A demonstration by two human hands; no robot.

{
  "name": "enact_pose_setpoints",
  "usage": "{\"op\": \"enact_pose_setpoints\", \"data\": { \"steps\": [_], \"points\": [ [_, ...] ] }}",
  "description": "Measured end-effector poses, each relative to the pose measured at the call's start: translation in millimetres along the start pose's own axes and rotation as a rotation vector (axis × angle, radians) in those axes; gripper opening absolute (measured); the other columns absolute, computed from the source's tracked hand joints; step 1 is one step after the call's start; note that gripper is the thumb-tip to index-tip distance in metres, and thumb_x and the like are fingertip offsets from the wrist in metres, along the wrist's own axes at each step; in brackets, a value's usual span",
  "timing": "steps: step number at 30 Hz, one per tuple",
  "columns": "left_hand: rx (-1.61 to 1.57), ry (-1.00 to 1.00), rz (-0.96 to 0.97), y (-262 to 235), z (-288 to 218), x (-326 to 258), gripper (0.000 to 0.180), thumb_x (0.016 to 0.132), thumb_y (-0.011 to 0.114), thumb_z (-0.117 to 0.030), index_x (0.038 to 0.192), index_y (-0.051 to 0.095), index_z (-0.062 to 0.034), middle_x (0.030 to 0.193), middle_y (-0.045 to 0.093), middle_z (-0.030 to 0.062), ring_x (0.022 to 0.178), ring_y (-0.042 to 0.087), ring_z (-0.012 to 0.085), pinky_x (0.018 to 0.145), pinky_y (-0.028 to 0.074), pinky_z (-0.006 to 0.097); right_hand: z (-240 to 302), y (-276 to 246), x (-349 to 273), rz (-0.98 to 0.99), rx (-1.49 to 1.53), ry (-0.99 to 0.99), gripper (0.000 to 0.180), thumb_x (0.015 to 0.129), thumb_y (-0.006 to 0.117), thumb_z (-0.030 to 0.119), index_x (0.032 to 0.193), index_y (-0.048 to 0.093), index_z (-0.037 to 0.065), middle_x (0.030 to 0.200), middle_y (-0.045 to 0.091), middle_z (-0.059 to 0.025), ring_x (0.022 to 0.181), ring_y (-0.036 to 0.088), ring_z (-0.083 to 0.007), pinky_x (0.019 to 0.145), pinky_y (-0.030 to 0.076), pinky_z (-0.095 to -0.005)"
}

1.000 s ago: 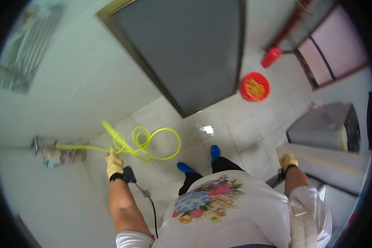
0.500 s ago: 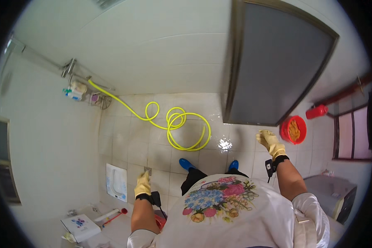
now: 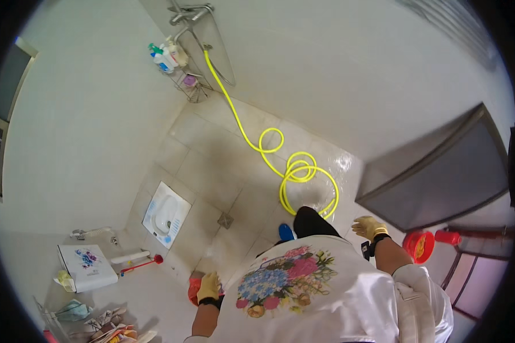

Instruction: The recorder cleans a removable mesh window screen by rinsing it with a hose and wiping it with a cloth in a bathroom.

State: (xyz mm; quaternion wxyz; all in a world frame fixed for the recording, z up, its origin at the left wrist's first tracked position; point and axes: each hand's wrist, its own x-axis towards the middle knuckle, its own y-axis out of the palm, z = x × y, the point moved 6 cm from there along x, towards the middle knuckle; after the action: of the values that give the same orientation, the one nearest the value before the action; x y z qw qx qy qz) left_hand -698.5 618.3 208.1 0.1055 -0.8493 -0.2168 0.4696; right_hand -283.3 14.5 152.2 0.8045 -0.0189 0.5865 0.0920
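Both hands wear pale yellow rubber gloves. My left hand (image 3: 209, 287) hangs low at my left side, in front of a red object (image 3: 194, 290) that it partly hides. Its fingers point forward, loosely apart, and I see nothing in them; I cannot tell whether it touches the red object. Out to my right, my right hand (image 3: 369, 228) hangs open with its fingers spread and holds nothing. A bright yellow hose (image 3: 238, 117) runs from the wall tap (image 3: 191, 12) and lies in loops on the tiled floor ahead of me. My blue shoe (image 3: 285, 231) shows below my dark trousers.
A squat toilet (image 3: 165, 214) is set in the floor at left, near a square drain (image 3: 225, 220). Bottles (image 3: 167, 57) stand on a corner rack. A white cistern (image 3: 88, 267) and a red brush (image 3: 157, 259) are lower left. At right are a grey door (image 3: 440, 177) and a red bucket (image 3: 412, 246).
My view has turned left, so the hose and door now sit further right. My left hand has drawn back beside the red object. One knee now shows raised forward over the hose.
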Motion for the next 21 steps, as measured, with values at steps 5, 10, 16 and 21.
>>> {"op": "enact_pose_setpoints", "data": {
  "steps": [5,10,16,21],
  "points": [
    [-0.428,-0.149,-0.136,-12.1,-29.7,31.8,0.046,0.098,0.061,-0.042,0.131,0.059,-0.0093,0.115,0.069,0.0080,0.095,0.066,0.0201,0.075,0.051,0.034,167.7,115.3,60.2,-0.044,-0.442,-0.236,0.034,0.101,0.054,0.025,0.126,0.062,0.003,0.118,0.071,-0.0175,0.105,0.071,-0.0267,0.091,0.058,-0.0374],
    [-0.705,-0.237,-0.242,-37.3,-62.0,93.2,0.040,0.100,0.059,-0.038,0.128,0.061,-0.0095,0.113,0.070,0.0086,0.098,0.068,0.0217,0.081,0.053,0.034,336.0,242.3,122.2,0.042,-0.648,-0.366,0.035,0.100,0.055,0.028,0.125,0.064,0.004,0.112,0.073,-0.0146,0.100,0.071,-0.0242,0.087,0.057,-0.0357],
    [-0.594,-0.254,-0.219,-89.6,-110.4,156.9,0.039,0.100,0.060,-0.035,0.128,0.062,-0.0083,0.114,0.070,0.0092,0.098,0.067,0.0217,0.083,0.053,0.034,536.3,472.4,50.0,-0.070,-1.270,-0.712,0.039,0.099,0.051,0.035,0.124,0.066,0.009,0.111,0.073,-0.0128,0.103,0.068,-0.0292,0.092,0.052,-0.0407],
    [-0.590,-0.249,-0.228,-136.1,-181.3,209.3,0.038,0.101,0.060,-0.033,0.128,0.062,-0.0073,0.114,0.070,0.0097,0.099,0.067,0.0218,0.084,0.052,0.034,676.7,606.6,97.6,-0.054,-1.444,-1.095,0.030,0.096,0.054,0.030,0.108,0.069,0.008,0.105,0.071,-0.0186,0.102,0.068,-0.0365,0.084,0.052,-0.0461]
  ]
}}
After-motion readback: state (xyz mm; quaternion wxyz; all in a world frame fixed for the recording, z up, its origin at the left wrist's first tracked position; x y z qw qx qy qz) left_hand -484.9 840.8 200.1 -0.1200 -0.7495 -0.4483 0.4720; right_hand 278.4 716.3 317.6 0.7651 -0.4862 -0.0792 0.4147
